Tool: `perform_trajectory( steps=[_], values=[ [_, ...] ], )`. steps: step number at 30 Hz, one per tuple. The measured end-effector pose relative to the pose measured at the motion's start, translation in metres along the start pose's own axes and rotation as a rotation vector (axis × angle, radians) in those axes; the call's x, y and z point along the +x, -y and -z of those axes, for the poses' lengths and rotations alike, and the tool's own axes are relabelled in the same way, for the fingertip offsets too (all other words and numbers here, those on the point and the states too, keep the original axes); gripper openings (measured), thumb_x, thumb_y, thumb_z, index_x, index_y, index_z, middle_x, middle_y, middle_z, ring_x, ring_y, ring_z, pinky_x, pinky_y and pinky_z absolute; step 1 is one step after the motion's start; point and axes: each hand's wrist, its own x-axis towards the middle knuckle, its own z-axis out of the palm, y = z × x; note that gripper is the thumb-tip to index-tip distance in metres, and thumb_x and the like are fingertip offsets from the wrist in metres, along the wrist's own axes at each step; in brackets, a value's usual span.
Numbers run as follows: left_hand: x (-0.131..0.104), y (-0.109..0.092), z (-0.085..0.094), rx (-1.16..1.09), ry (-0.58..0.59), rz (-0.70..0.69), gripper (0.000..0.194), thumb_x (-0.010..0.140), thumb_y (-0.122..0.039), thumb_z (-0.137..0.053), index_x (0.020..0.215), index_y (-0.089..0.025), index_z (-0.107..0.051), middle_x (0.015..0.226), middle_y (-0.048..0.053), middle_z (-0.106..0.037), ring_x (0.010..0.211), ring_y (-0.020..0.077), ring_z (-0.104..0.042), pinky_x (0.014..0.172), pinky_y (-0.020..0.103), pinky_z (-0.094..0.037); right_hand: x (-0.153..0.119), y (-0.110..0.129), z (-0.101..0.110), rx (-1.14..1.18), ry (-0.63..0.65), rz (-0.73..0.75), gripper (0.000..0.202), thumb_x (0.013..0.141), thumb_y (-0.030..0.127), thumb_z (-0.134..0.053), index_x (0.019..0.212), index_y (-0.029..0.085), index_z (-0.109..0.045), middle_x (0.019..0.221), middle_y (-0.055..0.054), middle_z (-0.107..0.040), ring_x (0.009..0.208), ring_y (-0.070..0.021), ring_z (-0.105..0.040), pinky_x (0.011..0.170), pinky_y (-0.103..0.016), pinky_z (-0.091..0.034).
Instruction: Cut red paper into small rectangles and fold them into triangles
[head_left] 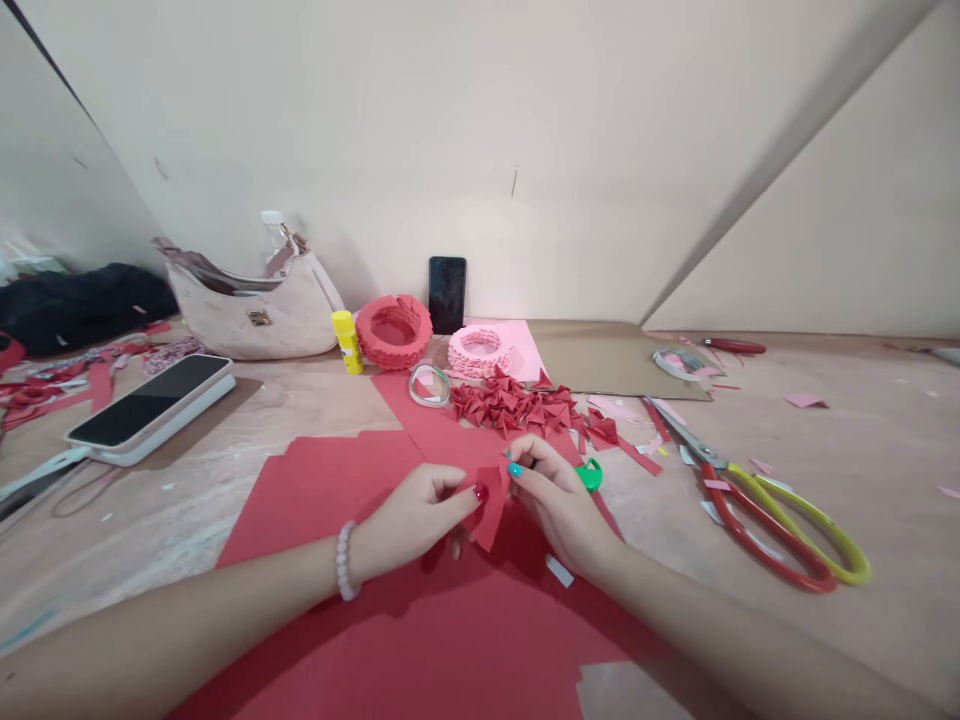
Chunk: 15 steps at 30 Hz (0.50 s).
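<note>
Smooth red sheets (337, 640), left fingers (452, 512) and right fingers (536, 484) pinching creased paper strip (492, 512)

A cream shoulder bag (244, 300) with a metal clasp (259, 318) stands before the pale wall (337, 120), a white-capped bottle (273, 219) behind it. A black smartphone (448, 295) props upright (a pale-cased phone (154, 400) lies screen-up farther left).

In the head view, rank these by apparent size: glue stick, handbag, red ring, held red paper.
1. Handbag
2. Red ring
3. Held red paper and glue stick: order unsure, since the paper is nearer the camera and partly covered.
</note>
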Motion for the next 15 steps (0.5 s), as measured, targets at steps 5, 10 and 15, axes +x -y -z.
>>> perform_trajectory(
  steps=[5, 10, 15],
  values=[
    [-0.0010, 0.0047, -0.0029, 0.150, 0.070, 0.002, 0.034, 0.079, -0.038, -0.042, 0.060, -0.012, -0.054, 0.044, -0.002, -0.049, 0.031, 0.0062, -0.041, 0.030, 0.014, -0.030, -0.0018, -0.0013, -0.0050, -0.023, -0.023, 0.022, 0.009, 0.079, 0.026, -0.051, 0.076, 0.021, -0.044, 0.072, 0.003, -0.043, 0.063, -0.0103, -0.040, 0.058, -0.023, -0.036],
    [-0.0057, 0.0007, -0.0049, 0.244, 0.091, -0.039, 0.032, 0.081, -0.028, -0.036, 0.054, -0.014, -0.048, 0.042, -0.002, -0.049, 0.034, 0.0073, -0.044, 0.038, 0.016, -0.036, -0.0021, -0.0036, -0.0091, -0.141, -0.042, 0.046, 0.007, 0.079, 0.026, -0.049, 0.078, 0.021, -0.043, 0.069, 0.003, -0.038, 0.061, -0.0105, -0.039, 0.056, -0.022, -0.035],
    [-0.0049, -0.0016, -0.0038, 0.246, 0.075, -0.091, 0.043, 0.085, -0.033, -0.030, 0.048, -0.015, -0.042, 0.039, -0.001, -0.048, 0.038, 0.0086, -0.047, 0.043, 0.017, -0.038, -0.0046, -0.0038, -0.0103, -0.262, -0.022, 0.112, 0.005, 0.079, 0.021, -0.046, 0.084, 0.022, -0.045, 0.076, 0.001, -0.043, 0.071, -0.0121, -0.043, 0.065, -0.024, -0.038]
  ],
)
